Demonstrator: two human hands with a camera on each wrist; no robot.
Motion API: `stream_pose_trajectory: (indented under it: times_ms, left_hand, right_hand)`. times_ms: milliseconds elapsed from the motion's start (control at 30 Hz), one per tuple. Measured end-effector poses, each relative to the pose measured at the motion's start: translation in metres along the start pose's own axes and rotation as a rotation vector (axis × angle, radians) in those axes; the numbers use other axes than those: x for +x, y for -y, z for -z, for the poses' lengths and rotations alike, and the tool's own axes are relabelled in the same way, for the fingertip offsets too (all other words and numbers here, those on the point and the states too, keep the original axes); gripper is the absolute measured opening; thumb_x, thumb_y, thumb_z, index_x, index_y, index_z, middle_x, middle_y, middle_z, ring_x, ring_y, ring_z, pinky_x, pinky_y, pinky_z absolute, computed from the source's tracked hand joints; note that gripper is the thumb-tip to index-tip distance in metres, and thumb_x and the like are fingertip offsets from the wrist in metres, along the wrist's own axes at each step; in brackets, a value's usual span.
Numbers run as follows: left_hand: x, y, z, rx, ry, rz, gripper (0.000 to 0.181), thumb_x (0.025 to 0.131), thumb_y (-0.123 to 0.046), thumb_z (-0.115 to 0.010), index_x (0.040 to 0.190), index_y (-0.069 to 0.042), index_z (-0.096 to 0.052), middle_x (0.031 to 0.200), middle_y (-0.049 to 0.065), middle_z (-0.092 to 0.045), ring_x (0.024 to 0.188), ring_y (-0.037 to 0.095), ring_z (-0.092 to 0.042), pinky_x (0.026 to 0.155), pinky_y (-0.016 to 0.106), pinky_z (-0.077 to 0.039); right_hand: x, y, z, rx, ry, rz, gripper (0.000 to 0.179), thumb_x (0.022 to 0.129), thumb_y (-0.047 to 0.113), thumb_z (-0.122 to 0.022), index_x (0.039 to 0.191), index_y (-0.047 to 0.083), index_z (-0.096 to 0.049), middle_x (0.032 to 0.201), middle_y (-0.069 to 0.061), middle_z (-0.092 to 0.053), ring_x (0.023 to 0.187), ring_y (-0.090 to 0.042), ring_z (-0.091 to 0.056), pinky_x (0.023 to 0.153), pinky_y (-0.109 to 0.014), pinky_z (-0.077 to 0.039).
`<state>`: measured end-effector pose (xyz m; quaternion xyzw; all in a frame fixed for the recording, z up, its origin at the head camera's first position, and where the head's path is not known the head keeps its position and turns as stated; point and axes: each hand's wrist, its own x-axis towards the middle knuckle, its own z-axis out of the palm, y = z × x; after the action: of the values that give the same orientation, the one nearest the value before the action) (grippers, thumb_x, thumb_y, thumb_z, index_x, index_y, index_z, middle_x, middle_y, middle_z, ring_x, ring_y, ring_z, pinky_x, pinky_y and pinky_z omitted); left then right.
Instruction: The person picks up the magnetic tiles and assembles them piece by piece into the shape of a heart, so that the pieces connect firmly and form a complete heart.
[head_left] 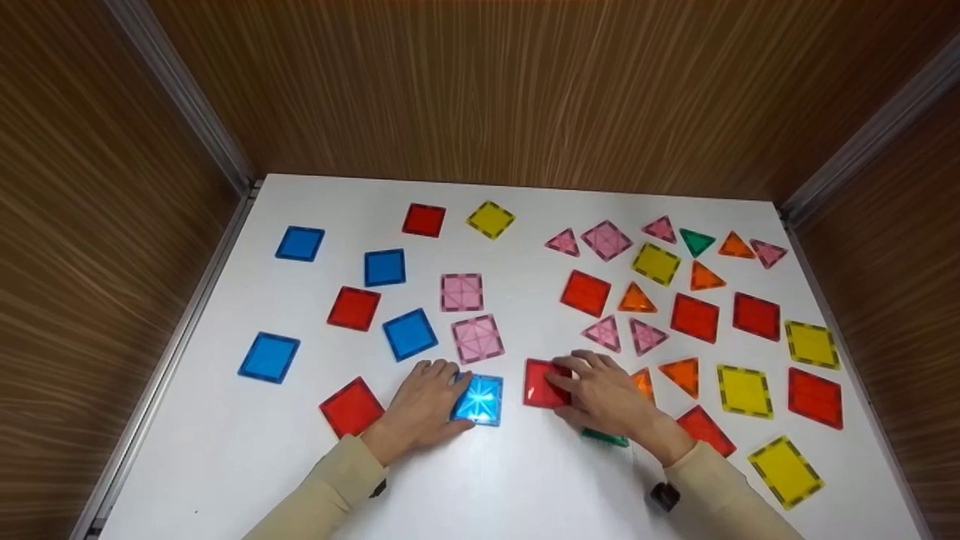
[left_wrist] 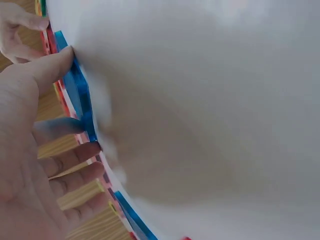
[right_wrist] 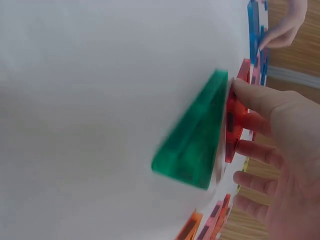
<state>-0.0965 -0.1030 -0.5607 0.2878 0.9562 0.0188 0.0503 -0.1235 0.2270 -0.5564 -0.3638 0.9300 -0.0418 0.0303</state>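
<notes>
A long, light tan left sleeve (head_left: 319, 491) is covering one arm, and its cloth is making soft folds. The left cuff (head_left: 364, 459) is ending just behind the left hand (head_left: 425, 405). The right sleeve (head_left: 727, 495) is matching it in colour, and the right cuff (head_left: 686, 466) is ending behind the right hand (head_left: 609, 394). A small black thing (head_left: 379, 489) is peeking out beside the left cuff, too tiny to tell what. A small black block (head_left: 664, 496) is showing next to the right cuff. Both hands are showing bare, each with a thumb and four fingers.
</notes>
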Motion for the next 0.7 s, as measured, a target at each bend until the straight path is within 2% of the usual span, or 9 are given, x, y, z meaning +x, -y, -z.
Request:
stream_pose_trajectory:
  times_ms: [167,433,567,700]
  left_hand:
    - [0.006,-0.007,0.001,-0.005,0.012,0.030,0.079,0.094,-0.061,-0.070,0.155,-0.015,-0.053,0.148,0.012,-0.061,0.136,0.029,-0.056,0.117,0.052,-0.049]
    - [0.013,-0.014,0.002,-0.022,-0.012,0.042,0.079,0.093,-0.060,-0.072,0.155,-0.015,-0.053,0.150,0.013,-0.060,0.135,0.031,-0.057,0.114,0.052,-0.052]
    - [0.012,-0.015,0.001,-0.036,-0.020,0.037,0.080,0.092,-0.059,-0.073,0.154,-0.014,-0.052,0.150,0.014,-0.059,0.134,0.031,-0.057,0.111,0.051,-0.054]
    - [0.011,-0.010,0.002,-0.102,-0.004,0.038,0.082,0.093,-0.060,-0.071,0.157,-0.015,-0.049,0.154,0.013,-0.056,0.138,0.031,-0.054,0.113,0.052,-0.052]
  right_hand:
    - [-0.004,0.008,0.001,0.016,0.049,-0.007,0.061,0.096,0.050,-0.075,0.150,0.025,-0.061,0.149,-0.008,-0.061,0.138,-0.033,-0.054,0.112,-0.056,-0.053]
    - [-0.002,0.017,-0.003,0.037,0.036,0.028,0.060,0.095,0.050,-0.075,0.149,0.027,-0.062,0.147,-0.007,-0.062,0.135,-0.031,-0.057,0.111,-0.055,-0.053]
    - [-0.003,0.019,-0.005,0.037,0.026,0.013,0.061,0.096,0.051,-0.074,0.150,0.028,-0.061,0.148,-0.006,-0.062,0.136,-0.031,-0.057,0.112,-0.053,-0.053]
    - [-0.006,0.020,-0.007,0.077,0.031,-0.016,0.063,0.095,0.050,-0.075,0.151,0.027,-0.059,0.149,-0.006,-0.060,0.137,-0.030,-0.055,0.112,-0.054,-0.053]
